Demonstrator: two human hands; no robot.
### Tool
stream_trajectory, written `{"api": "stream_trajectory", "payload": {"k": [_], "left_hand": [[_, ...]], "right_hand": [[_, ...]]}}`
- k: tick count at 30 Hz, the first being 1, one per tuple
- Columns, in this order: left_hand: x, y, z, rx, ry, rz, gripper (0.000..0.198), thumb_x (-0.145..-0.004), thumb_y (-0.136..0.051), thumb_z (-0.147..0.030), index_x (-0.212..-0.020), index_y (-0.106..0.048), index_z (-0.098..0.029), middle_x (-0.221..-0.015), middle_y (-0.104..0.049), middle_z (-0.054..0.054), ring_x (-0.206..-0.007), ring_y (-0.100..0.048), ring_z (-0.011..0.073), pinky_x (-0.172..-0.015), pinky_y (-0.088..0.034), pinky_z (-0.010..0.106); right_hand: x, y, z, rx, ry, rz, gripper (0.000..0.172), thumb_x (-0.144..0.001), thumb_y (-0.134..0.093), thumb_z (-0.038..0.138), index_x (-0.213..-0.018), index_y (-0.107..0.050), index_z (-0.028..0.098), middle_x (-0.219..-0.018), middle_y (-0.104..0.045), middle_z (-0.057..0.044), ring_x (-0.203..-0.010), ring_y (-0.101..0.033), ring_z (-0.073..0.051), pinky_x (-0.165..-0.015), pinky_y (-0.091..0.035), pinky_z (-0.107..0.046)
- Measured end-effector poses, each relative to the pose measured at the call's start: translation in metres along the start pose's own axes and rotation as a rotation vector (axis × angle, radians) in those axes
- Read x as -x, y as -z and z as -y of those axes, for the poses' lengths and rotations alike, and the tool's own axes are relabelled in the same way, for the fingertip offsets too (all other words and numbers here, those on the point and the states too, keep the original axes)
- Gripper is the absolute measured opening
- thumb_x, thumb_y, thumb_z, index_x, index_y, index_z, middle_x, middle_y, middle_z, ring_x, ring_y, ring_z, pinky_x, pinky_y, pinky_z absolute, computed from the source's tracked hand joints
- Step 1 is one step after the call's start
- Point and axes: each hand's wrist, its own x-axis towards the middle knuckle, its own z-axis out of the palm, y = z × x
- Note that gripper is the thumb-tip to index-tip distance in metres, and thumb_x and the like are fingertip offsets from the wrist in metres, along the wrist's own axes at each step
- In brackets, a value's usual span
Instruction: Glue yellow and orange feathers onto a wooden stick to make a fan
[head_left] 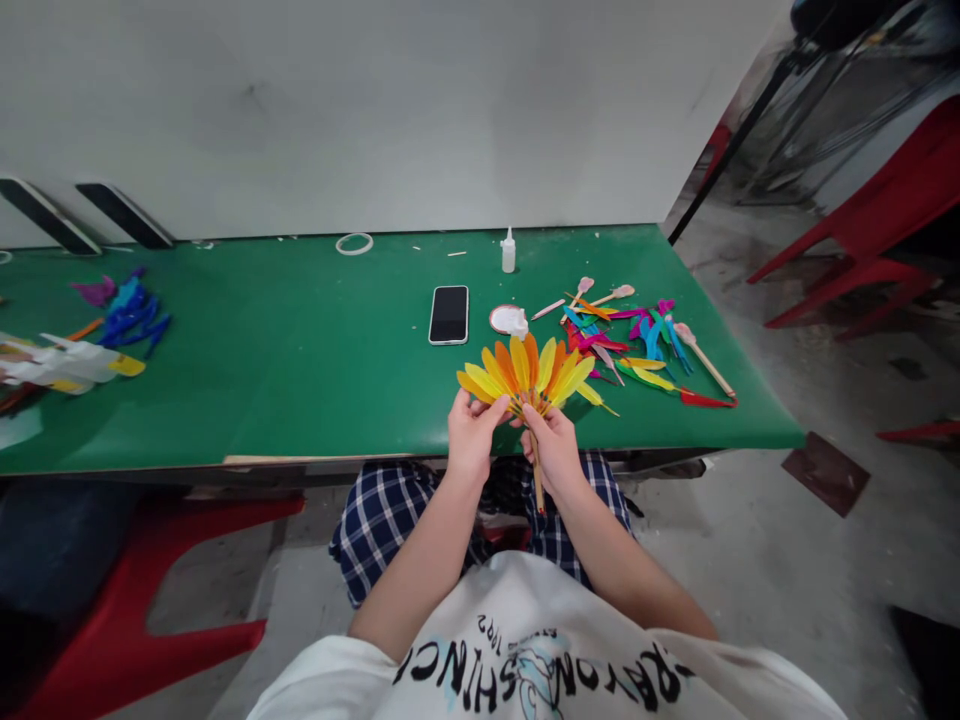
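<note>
A feather fan (517, 370) of yellow and orange feathers, spread wide on a thin wooden handle, is held between both hands at the table's front edge. My left hand (475, 430) pinches the base of the feathers on the left side. The fan's handle passes through my right hand (553, 445), whose thumb presses on the front where the feathers meet; the handle's lower end sticks out below. Just beyond the fan are a small round lid with white stuff (510, 320) and loose coloured feathers (649, 335).
On the green table (300, 370) lie a phone (449, 315), an upright small bottle (508, 252), a white ring (354, 244) and several wooden sticks (705, 360). Blue feathers (131, 315) and a gloved hand (71, 362) are at far left. Red chairs (892, 220) stand around.
</note>
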Motion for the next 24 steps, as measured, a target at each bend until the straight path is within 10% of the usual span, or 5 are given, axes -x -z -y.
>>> {"api": "stream_trajectory", "payload": {"k": [24], "left_hand": [[-0.0012, -0.0029, 0.0073, -0.016, 0.001, -0.062, 0.039, -0.058, -0.073, -0.024, -0.090, -0.051, -0.017, -0.079, -0.065, 0.001, -0.069, -0.062, 0.0123, -0.066, -0.048, 0.026]], "right_hand": [[0.0025, -0.0015, 0.0006, 0.015, -0.021, 0.015, 0.030, -0.069, -0.062, 0.043, -0.079, -0.053, 0.016, -0.060, -0.059, 0.004, -0.031, -0.041, -0.002, -0.025, -0.029, -0.014]]}}
